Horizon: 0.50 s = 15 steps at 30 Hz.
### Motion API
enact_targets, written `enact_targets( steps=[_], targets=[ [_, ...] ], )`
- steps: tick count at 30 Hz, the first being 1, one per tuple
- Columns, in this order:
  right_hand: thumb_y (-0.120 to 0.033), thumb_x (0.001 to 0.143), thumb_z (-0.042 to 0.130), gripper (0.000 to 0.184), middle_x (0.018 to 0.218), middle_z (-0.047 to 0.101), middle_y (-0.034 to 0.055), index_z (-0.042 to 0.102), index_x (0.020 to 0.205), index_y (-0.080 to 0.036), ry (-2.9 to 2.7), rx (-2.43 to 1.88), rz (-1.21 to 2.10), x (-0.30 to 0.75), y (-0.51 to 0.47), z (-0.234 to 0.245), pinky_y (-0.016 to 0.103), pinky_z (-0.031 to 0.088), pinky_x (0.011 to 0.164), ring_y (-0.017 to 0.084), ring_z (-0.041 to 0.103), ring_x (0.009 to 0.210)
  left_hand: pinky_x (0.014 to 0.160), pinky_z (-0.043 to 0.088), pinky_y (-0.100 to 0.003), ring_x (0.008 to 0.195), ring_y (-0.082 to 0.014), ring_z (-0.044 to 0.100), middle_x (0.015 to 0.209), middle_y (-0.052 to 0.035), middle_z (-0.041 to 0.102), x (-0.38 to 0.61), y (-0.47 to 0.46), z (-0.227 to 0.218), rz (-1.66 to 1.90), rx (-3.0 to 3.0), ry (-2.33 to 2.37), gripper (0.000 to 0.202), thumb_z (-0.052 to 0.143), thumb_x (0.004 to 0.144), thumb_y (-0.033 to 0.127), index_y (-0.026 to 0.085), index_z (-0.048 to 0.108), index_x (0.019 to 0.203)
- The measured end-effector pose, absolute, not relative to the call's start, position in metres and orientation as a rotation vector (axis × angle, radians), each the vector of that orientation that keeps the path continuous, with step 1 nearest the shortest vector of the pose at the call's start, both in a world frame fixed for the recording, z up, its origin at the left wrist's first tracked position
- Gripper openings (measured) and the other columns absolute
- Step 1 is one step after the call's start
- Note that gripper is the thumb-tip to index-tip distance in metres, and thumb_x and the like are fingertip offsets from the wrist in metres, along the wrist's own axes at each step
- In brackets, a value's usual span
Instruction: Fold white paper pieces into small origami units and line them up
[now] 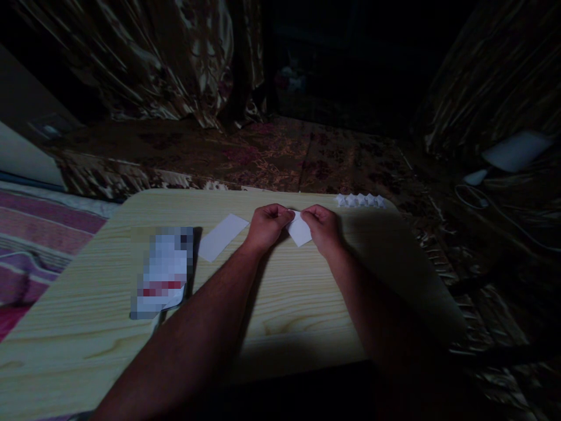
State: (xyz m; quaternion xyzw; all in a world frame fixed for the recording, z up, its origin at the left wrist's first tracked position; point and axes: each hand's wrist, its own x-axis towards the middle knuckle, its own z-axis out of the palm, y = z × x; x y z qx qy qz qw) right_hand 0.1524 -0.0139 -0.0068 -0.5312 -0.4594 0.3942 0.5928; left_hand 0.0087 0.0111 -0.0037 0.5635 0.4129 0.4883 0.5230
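Note:
Between my two hands is a small white sheet of paper [300, 233], its pointed lower corner hanging toward me. My left hand [268, 224] pinches its upper left edge with thumb and fingers. At the upper right edge, my right hand [323, 224] is closed on the same paper. A flat white paper strip [223, 236] lies on the table just left of my left hand. Several small white folded paper shapes [360, 200] stand in a row near the far right edge, beyond my right hand.
The light wood-grain table [307, 304] has rounded far corners. A tablet or phone-like device [164, 272] with a blurred screen lies on its left side. Striped bedding [35, 240] borders the left. Patterned curtains [197, 58] hang behind, and a white lamp-like object [517, 152] with a cable is at right.

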Motion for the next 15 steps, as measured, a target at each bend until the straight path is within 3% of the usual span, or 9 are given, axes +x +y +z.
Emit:
enact_targets(
  steps=[15],
  targets=[
    [-0.034, 0.067, 0.065, 0.017, 0.058, 0.058, -0.0026, 0.062, 0.070, -0.017, -1.050, -1.214, 0.967, 0.1522, -0.0153, -0.0057, 0.022, 0.038, 0.048, 0.011, 0.051, 0.052, 0.046, 0.032, -0.023, 0.048, -0.0077, 0.043, 0.055, 0.0015, 0.056, 0.0093, 0.0106, -0.0037, 1.185, 1.315, 1.021, 0.027, 0.074, 0.066, 0.037, 0.013, 0.061, 0.065]
  ],
)
